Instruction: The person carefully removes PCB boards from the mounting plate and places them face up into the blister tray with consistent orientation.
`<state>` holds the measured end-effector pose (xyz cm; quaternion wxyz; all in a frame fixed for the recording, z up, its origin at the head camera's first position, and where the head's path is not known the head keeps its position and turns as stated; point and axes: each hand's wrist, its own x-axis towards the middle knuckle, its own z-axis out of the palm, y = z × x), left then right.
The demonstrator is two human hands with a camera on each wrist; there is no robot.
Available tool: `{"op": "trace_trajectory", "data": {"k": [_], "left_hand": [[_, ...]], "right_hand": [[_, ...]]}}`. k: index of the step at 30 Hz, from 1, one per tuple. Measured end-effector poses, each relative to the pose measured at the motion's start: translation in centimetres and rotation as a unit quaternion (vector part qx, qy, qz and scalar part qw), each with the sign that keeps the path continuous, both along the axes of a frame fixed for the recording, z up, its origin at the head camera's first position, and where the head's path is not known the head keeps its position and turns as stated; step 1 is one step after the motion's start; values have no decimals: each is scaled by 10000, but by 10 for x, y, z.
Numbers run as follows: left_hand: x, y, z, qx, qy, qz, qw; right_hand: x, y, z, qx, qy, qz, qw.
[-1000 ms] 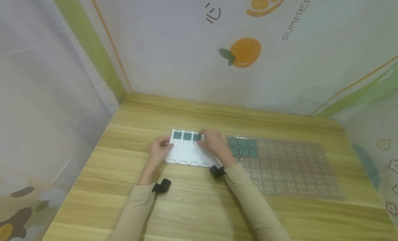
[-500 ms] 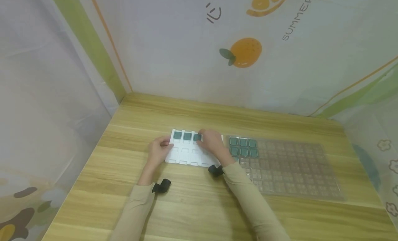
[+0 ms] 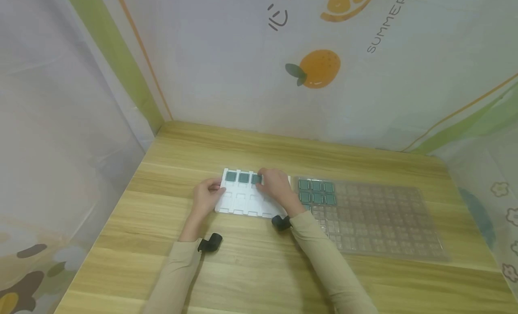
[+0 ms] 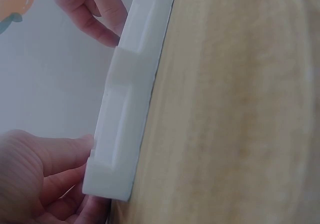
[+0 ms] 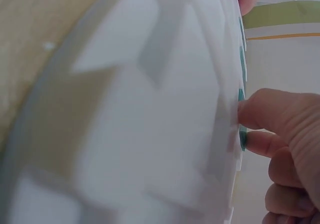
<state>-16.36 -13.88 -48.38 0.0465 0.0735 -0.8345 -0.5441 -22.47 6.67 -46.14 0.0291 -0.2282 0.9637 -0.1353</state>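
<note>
A white tray (image 3: 247,205) with shallow pockets lies on the table in the head view. Green square chips (image 3: 231,176) sit along its far row. My left hand (image 3: 205,198) grips the tray's left edge between thumb and fingers, as the left wrist view also shows at the tray's corner (image 4: 107,184). Over the far row, my right hand (image 3: 276,186) pinches the third green chip (image 3: 256,179) with thumb and index finger. In the right wrist view that chip (image 5: 243,141) shows between the fingertips, partly covered. The right hand hides the far right part of the tray.
Right of the white tray lies a long clear plastic tray (image 3: 384,219) with many pockets. Several green chips (image 3: 317,197) fill its left end, partly behind my right wrist. The wooden table (image 3: 243,269) meets a printed curtain (image 3: 226,80) at the back. Black cameras sit on both wrists.
Almost nothing differs: the right wrist has shifted very slightly left, while its fingers stay at the third chip. The left hand and the tray have not moved.
</note>
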Motion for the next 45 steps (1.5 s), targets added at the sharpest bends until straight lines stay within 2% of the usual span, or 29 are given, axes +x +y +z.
{"op": "trace_trajectory", "data": {"k": [10, 34, 45], "left_hand": [[-1, 0, -1, 13, -68, 38, 10000], [-2, 1, 0, -32, -138, 54, 9999], [0, 1, 1, -11, -72, 35, 10000]], "right_hand": [[0, 1, -1, 34, 317, 171, 9993], [0, 0, 2, 253, 400, 276, 9985], [0, -2, 6, 353, 71, 135, 9993]]}}
